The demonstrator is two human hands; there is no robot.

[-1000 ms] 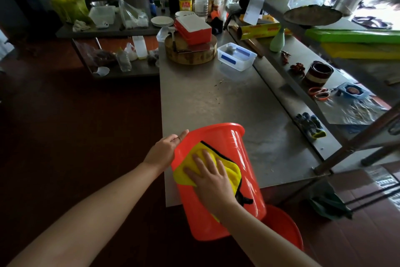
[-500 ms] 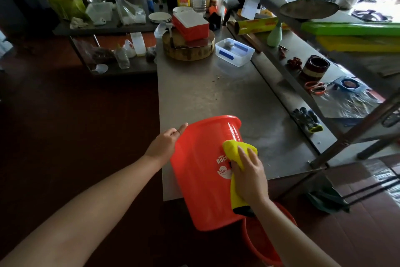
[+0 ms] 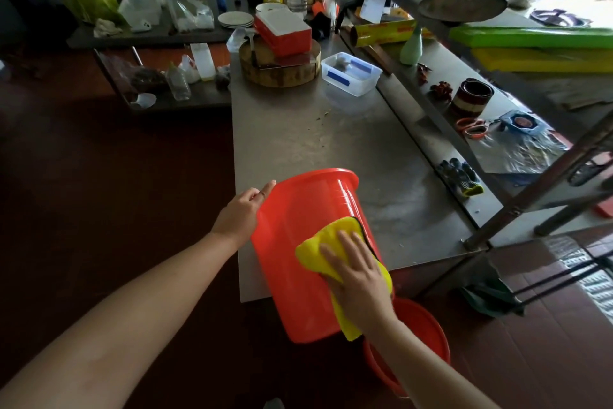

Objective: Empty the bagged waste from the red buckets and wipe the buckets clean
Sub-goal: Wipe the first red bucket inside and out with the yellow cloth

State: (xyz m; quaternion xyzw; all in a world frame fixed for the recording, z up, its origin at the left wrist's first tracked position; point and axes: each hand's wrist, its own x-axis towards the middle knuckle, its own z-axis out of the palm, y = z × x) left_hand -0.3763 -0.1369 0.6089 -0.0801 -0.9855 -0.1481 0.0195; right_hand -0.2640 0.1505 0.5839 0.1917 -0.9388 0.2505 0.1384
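Note:
A red bucket lies tilted on its side over the near edge of the steel table, its mouth turned away from me. My left hand steadies the bucket's left side, fingers curled against the wall and the index finger pointing out. My right hand presses a yellow cloth flat against the bucket's outer wall, fingers spread. A second red bucket stands on the floor below my right arm, partly hidden by it.
At the table's far end sit a round wooden chopping block with a red-and-white box and a clear plastic container. A lower shelf at right holds gloves, scissors and a dark bowl. Bottles crowd the back.
My right hand with the cloth has swept from the bucket's right side back onto its upper wall, toward the left. The left hand has stayed on the bucket.

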